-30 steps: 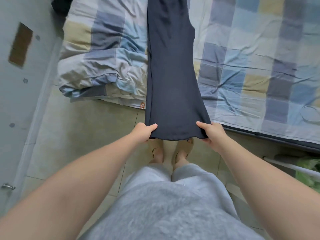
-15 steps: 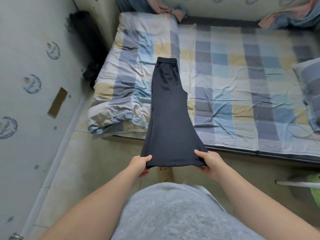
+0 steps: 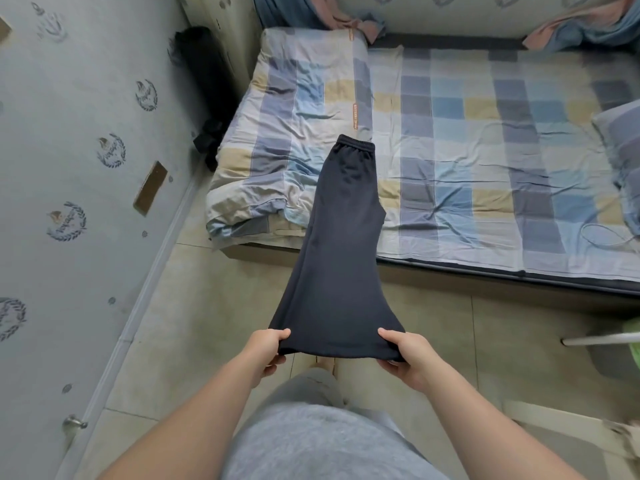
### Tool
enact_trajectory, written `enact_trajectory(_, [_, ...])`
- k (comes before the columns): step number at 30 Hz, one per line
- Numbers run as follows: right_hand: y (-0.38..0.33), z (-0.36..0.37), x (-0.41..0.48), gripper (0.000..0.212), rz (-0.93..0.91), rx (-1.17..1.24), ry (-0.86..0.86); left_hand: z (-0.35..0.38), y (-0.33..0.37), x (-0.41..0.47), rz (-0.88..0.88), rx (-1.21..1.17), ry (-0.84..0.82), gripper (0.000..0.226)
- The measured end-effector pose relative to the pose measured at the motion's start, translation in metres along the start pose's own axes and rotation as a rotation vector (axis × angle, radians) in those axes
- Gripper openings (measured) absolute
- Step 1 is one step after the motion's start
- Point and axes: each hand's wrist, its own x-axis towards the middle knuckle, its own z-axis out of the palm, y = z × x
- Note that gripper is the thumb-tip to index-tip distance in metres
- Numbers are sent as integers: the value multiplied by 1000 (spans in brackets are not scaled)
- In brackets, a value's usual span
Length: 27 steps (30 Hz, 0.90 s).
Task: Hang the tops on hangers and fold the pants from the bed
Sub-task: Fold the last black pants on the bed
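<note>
Home bedroom, checked bed (image 3: pixel 485 140), pillow (image 3: pixel 623 140), wallpaper (image 3: pixel 69 133)

Single head-worn view, looking forward and down, close over bed (image 3: pixel 485 140) edge

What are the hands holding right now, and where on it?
The dark pants, by the leg hems: left hand pinches the left corner, right hand the right. Waistband rests on the bed.

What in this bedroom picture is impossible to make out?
Head view:
- Fingertips of the left hand and right hand beneath the hem of the dark navy pants: fabric hides them.
- Green object: cut off by the right edge.
- Pink and blue bundled clothes: cut off by the top edge.
- Black item beside the checked bed: too dark.
</note>
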Motion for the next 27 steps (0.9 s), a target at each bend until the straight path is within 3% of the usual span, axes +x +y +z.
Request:
enact_trajectory(6, [-1, 6, -11, 29, -4, 15, -4, -7, 1, -18, -23, -28, 5, 21])
enact_trajectory(13, [-57, 20, -3, 18, -63, 71, 0, -3, 73, -21, 42, -140, -46, 12])
enact_trajectory(21, [-181, 53, 51, 8, -114, 124, 24, 15, 218, 13, 133, -300, -142, 18])
enact_trajectory(27, [-296, 90, 103, 9, -62, 208, 86, 24, 360, 60, 118, -273, -242, 11])
